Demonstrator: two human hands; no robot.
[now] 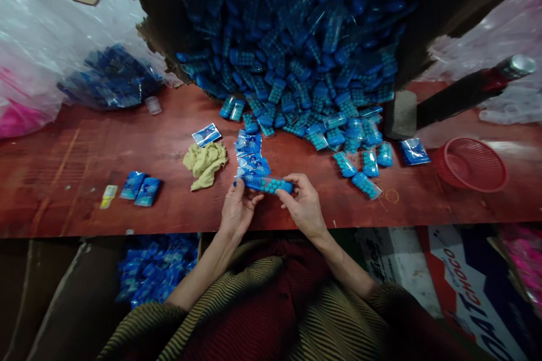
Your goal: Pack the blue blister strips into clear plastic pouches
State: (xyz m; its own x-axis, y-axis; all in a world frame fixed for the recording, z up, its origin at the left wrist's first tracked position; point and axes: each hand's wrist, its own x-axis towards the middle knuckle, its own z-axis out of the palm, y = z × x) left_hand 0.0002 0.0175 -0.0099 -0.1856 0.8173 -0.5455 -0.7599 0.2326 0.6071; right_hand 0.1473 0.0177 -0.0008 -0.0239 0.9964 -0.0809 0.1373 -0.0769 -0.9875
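Observation:
My right hand (305, 207) is closed on the blue-capped end of a small clear tube (271, 185) of light blue balls, held lying sideways near the table's front edge. At the tube's other end is a blue printed sleeve (251, 181), pinched by the fingers of my left hand (237, 208). How far the tube goes into the sleeve I cannot tell. Just beyond lie more blue printed sleeves (250, 152) in a row. A crumpled yellow cloth (204, 164) and a flat blue sleeve packet (206, 134) rest to the left.
A large heap of filled tubes (296, 79) spills from a dark box onto the red table (169, 208). On the right are a red basket (470, 164), a blue packet (414, 151) and a hammer-like tool (402, 114). Two blue bundles (140, 188) lie left.

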